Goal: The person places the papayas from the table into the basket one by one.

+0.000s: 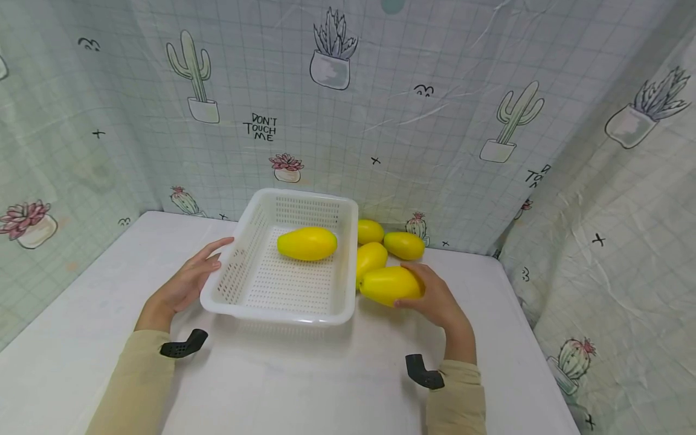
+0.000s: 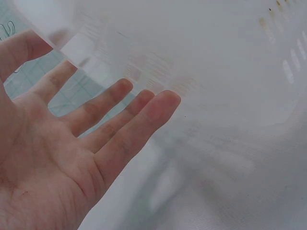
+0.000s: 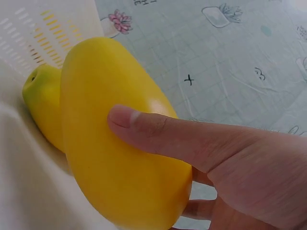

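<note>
- Here's the right hand (image 1: pixel 437 297), just right of the basket (image 1: pixel 285 287), fingers curled round a big yellow fruit (image 1: pixel 388 286) — thumb pressed on one face, gap as wide as the fruit is thick.
- Over at the basket's left wall, the left hand (image 1: pixel 182 287) touches the rim, fingers spread and fairly straight; steadying it, I'd say, not clenching.
- Inside the basket, a first fruit (image 1: pixel 308 244) lies on its side, toward the back.
- Right of the basket, three spare fruits (image 1: pixel 404 246) wait on the worktop (image 1: pixel 304 374), behind the gripped one.
- The step in hand looks like picking up for loading: one in, the second gripped outside the basket. Whether it's off the worktop yet, I can't tell.
- The next move calls for a lift over the basket's right rim, then a gentle lowering in front of the first fruit — smooth skin, so a firm hold matters, with the left hand keeping the basket from sliding.
</note>
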A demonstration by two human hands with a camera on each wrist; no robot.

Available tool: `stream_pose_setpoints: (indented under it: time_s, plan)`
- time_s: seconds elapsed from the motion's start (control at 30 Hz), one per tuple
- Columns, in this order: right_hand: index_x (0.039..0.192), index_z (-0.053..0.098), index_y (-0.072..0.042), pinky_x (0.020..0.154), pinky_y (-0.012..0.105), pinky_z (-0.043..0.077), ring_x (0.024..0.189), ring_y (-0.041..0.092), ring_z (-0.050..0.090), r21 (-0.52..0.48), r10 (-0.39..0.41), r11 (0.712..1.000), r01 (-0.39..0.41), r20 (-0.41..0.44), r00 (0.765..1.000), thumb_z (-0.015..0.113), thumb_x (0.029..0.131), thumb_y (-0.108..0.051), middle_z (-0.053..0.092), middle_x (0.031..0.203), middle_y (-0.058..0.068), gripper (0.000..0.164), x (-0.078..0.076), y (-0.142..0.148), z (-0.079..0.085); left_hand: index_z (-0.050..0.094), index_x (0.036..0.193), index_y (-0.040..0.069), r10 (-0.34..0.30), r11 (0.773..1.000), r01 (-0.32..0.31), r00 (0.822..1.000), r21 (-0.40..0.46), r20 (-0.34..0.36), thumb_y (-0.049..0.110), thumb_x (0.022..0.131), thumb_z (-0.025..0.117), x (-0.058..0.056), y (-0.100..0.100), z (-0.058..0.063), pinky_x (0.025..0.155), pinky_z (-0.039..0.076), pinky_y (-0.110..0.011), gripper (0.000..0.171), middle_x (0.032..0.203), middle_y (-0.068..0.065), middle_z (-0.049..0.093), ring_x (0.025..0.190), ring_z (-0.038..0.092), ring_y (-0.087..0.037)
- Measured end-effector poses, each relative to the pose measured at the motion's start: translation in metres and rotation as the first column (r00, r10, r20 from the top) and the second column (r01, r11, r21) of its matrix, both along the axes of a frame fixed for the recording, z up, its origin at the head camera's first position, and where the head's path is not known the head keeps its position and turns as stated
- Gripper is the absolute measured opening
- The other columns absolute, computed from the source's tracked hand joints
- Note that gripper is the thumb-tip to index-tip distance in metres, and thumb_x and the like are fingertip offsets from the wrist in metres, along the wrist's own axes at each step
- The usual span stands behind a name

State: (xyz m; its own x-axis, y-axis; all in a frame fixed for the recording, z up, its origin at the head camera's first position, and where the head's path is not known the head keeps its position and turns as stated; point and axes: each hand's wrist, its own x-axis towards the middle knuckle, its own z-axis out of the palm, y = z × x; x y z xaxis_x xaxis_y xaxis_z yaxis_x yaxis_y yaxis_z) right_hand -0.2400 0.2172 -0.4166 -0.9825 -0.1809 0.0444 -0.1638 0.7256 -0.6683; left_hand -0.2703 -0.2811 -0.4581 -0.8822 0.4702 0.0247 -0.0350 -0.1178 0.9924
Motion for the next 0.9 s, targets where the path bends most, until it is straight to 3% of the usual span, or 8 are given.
stream_pose_setpoints:
  time_s: [0.3,0.63,0.9]
  plan:
    - [0.132,0.042,-0.033,0.101,0.051,0.032,0.116,0.022,0.043,-0.019,0.015,1.0,-0.015,-0.007,1.0,0.076,0.069,-0.043,0.044,0.135,-0.003,0.072,0.001,0.0,0.003,0.009,0.147,0.022,0.004,1.0,-0.004,1.0,-0.028,-0.011,0.011,0.099,0.028,0.003,0.002,0.004,0.087,0.048,-0.033,0.053,0.145,-0.012,0.023,0.114,0.053,-0.01]
    - [0.132,0.042,-0.032,0.097,0.048,0.036,0.111,0.022,0.045,-0.047,0.005,0.999,-0.005,0.001,1.0,0.071,0.069,-0.054,0.045,0.132,-0.004,0.073,0.004,-0.001,0.008,0.012,0.147,0.024,0.017,1.0,-0.017,1.0,-0.001,0.014,0.011,0.099,0.028,-0.002,-0.001,-0.003,0.086,0.048,-0.033,0.052,0.145,-0.01,0.025,0.114,0.053,-0.011]
    - [0.135,0.04,-0.031,0.1,0.051,0.033,0.118,0.024,0.042,-0.066,0.005,0.998,-0.003,0.02,1.0,0.067,0.071,-0.057,0.04,0.139,-0.001,0.074,0.005,0.0,0.011,0.013,0.147,0.024,0.013,1.0,-0.013,1.0,0.001,0.016,0.011,0.099,0.029,-0.003,-0.001,-0.002,0.087,0.047,-0.033,0.052,0.145,-0.01,0.024,0.114,0.053,-0.011]
